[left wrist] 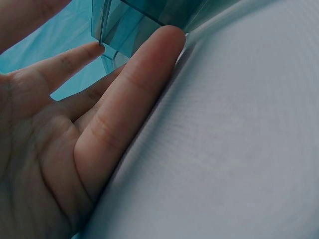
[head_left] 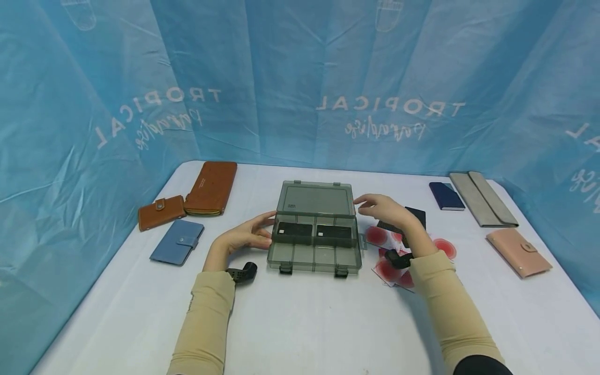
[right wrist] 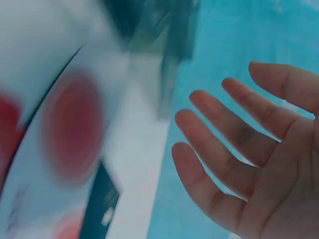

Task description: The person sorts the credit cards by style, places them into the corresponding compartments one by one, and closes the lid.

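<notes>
A translucent grey-green compartment box [head_left: 303, 255] stands on the table with its hinged lid [head_left: 319, 200] tipped back. Two black rectangular pieces [head_left: 294, 232] lie side by side in its rear compartments. At the box's left side is my left hand [head_left: 246, 233]; its extended fingers meet the wall, and in the left wrist view a fingertip overlaps the clear box edge [left wrist: 127, 30]. My right hand [head_left: 386, 209] hovers beside the lid's right edge, fingers loosely spread. Nothing lies in that palm [right wrist: 284, 174] in the right wrist view.
Right of the box, cards with red circles [head_left: 376, 236] lie scattered near a black flat item [head_left: 417, 214], partly under my right forearm. Brown [head_left: 213, 187] and blue [head_left: 175, 242] wallets sit left; a navy booklet [head_left: 445, 196], grey pouch [head_left: 483, 200] and pink wallet [head_left: 517, 251] sit right.
</notes>
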`<state>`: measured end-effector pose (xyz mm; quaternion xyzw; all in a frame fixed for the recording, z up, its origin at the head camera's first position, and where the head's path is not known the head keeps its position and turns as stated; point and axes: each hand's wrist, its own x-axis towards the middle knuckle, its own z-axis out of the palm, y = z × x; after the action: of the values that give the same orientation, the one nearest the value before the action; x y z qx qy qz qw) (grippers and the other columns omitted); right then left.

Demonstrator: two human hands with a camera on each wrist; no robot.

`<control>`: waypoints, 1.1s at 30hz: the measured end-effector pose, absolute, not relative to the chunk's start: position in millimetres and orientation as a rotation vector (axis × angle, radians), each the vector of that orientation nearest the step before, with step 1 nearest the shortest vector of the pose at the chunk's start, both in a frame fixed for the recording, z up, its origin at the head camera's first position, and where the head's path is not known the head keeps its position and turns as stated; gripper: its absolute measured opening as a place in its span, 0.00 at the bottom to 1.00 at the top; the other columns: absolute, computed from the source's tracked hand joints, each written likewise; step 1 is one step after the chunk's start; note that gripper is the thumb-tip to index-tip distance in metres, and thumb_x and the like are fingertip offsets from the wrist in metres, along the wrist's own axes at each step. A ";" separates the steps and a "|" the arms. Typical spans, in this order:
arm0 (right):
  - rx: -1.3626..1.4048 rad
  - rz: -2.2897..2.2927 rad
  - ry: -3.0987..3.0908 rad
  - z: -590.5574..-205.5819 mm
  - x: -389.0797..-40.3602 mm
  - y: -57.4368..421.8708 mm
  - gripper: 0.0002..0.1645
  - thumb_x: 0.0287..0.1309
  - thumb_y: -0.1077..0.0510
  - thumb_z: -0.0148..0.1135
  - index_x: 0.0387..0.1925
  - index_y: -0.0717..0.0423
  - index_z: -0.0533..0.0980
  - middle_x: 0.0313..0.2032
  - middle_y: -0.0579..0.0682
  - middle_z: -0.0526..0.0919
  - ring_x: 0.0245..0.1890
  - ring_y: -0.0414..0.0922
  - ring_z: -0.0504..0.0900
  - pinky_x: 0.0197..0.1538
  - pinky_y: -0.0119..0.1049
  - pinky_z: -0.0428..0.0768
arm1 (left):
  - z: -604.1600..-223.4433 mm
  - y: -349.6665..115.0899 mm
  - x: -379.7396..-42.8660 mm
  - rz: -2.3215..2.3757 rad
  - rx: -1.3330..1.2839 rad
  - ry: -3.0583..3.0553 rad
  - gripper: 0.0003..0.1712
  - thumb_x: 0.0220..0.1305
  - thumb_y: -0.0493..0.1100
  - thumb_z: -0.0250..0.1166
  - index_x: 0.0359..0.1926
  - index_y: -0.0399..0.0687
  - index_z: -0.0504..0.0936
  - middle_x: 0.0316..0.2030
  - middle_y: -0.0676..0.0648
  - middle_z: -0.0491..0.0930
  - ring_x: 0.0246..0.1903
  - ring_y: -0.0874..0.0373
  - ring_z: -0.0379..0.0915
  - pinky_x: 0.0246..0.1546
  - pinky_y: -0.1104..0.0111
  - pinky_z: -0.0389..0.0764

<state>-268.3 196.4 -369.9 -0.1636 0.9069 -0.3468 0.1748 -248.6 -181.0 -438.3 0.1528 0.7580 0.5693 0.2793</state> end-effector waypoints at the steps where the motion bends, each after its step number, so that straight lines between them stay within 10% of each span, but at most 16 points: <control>1: -0.435 -0.970 2.588 -372.7 -268.7 202.1 0.26 0.66 0.55 0.49 0.62 0.61 0.66 0.57 0.65 0.70 0.57 0.60 0.69 0.55 0.55 0.68 | -438.3 -181.3 -248.4 1.529 0.408 2.032 0.50 0.56 0.37 0.65 0.73 0.56 0.45 0.70 0.40 0.46 0.54 0.46 0.63 0.49 0.60 0.73; 15: -0.088 -0.408 2.735 -395.5 -267.2 240.5 0.45 0.43 0.54 0.68 0.63 0.61 0.61 0.55 0.71 0.64 0.55 0.69 0.60 0.53 0.68 0.58 | -442.1 -182.3 -250.1 1.538 0.403 2.023 0.51 0.55 0.38 0.66 0.73 0.56 0.45 0.70 0.41 0.46 0.53 0.48 0.64 0.48 0.60 0.73; 33: 0.014 -0.444 2.690 -397.1 -272.9 249.4 0.34 0.41 0.52 0.68 0.50 0.66 0.71 0.46 0.67 0.69 0.48 0.63 0.62 0.48 0.61 0.64 | -441.5 -181.9 -250.3 1.532 0.428 2.028 0.52 0.54 0.39 0.67 0.73 0.56 0.45 0.70 0.40 0.46 0.52 0.49 0.66 0.47 0.62 0.74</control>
<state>-272.9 249.4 -397.1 0.0050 0.9655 -0.1594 0.2059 -250.3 -181.9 -441.5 0.1596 0.7558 0.5708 0.2782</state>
